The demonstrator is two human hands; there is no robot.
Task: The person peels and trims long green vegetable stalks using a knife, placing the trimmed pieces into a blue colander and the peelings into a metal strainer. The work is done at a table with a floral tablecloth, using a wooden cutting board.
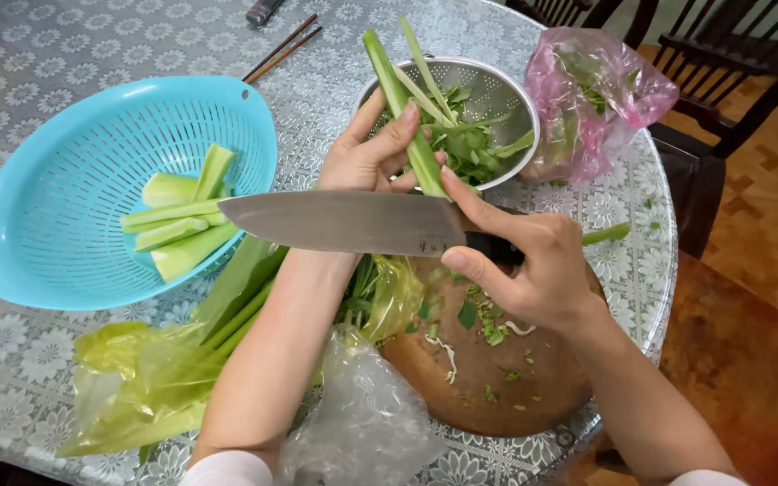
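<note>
Nearest the viewer, a crumpled clear plastic bag (366, 423) lies at the table's near edge, between the person's forearms. To its left, a yellow-green plastic bag (132, 387) holds long green stalks (240, 310). To its right sits a round wooden chopping board (497, 373), scattered with green trimmings.

Above the board, the right hand (520, 265) is closed around the dark handle of a large kitchen knife (344, 222), forefinger laid along the top; the blade points left, held flat and level. Just beyond the blade, the left hand (371, 153) pinches a long green celery stalk (402, 108) between thumb and fingers. The stalk stands tilted, its upper end reaching far-left over the metal colander (506, 90).

The colander holds leafy green cuttings. To the left, a turquoise plastic colander (74, 144) contains several cut pale green stalk pieces (182, 220). Far right, a pink plastic bag (587, 99) with greens inside rests just beside the metal colander. At the far edge lie chopsticks (283, 47) on the patterned tablecloth (29, 351).
</note>
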